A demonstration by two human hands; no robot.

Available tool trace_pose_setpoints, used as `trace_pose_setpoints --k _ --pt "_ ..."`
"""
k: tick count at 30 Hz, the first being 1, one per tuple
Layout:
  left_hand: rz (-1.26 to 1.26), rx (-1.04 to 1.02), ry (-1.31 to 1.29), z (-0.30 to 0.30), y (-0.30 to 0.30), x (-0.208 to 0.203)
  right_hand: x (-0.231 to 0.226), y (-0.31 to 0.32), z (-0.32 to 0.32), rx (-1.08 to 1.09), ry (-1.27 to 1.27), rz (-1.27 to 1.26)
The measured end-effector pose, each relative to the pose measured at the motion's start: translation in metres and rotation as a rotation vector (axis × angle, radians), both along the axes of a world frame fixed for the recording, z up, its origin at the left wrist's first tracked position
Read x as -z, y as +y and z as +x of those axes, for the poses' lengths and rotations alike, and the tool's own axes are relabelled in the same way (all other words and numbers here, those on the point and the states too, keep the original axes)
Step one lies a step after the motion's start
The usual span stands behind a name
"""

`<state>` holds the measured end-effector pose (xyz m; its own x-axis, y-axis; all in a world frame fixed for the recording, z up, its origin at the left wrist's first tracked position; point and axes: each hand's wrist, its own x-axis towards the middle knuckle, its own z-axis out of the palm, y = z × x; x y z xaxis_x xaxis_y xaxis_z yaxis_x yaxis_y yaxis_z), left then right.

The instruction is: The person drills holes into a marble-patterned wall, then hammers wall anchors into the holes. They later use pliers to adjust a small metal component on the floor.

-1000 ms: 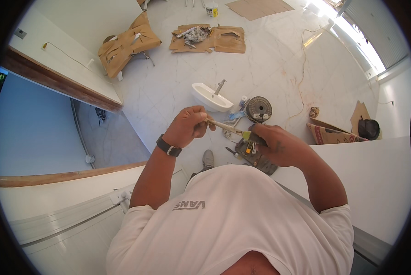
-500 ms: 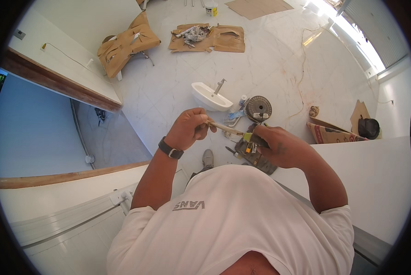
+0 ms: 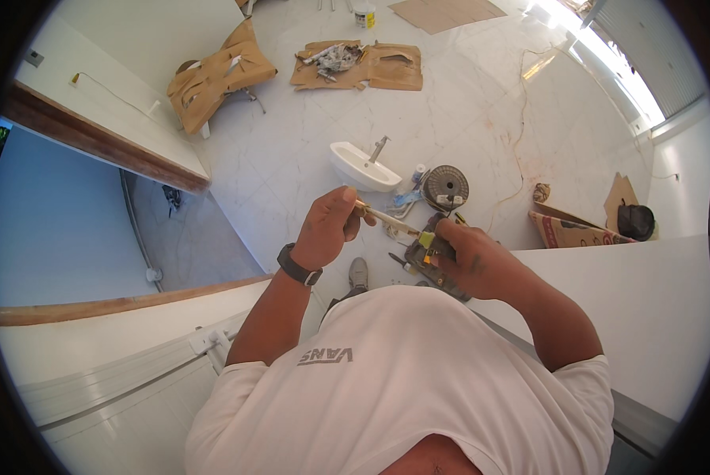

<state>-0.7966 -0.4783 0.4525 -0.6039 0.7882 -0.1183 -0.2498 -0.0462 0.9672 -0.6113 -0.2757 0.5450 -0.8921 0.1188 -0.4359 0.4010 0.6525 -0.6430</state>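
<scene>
A tape measure's pale blade stretches between my two hands in front of my chest. My left hand, with a dark watch on the wrist, pinches the blade's free end; a small brass-coloured bit shows at the fingertips. The yellow-green and dark case is gripped by my right hand, whose fingers hide much of it. Below the right hand, a dark tool bag or tray with tools lies on the floor, partly covered.
On the marble-look floor ahead stand a white washbasin with a tap and a dark round reel. Cardboard lies farther off. An open box is at the right, behind a white ledge. A doorway frame is at left.
My left hand has tilted at the wrist, thumb now pointing up more. My right hand's fingers have shifted on the tape measure case, and the blade slants slightly more.
</scene>
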Motion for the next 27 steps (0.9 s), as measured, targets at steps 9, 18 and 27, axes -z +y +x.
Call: trace_pose_setpoints --k 9,18,27 --pt "0.125 -0.168 -0.041 0.007 0.01 0.006 0.02 -0.013 0.005 -0.024 0.175 0.024" --pt "-0.027 -0.21 0.117 0.011 0.01 -0.01 0.016 -0.012 0.008 -0.018 0.192 0.1" --pt "-0.055 -0.198 0.162 0.012 0.01 -0.006 0.018 -0.01 0.011 -0.028 0.183 0.115"
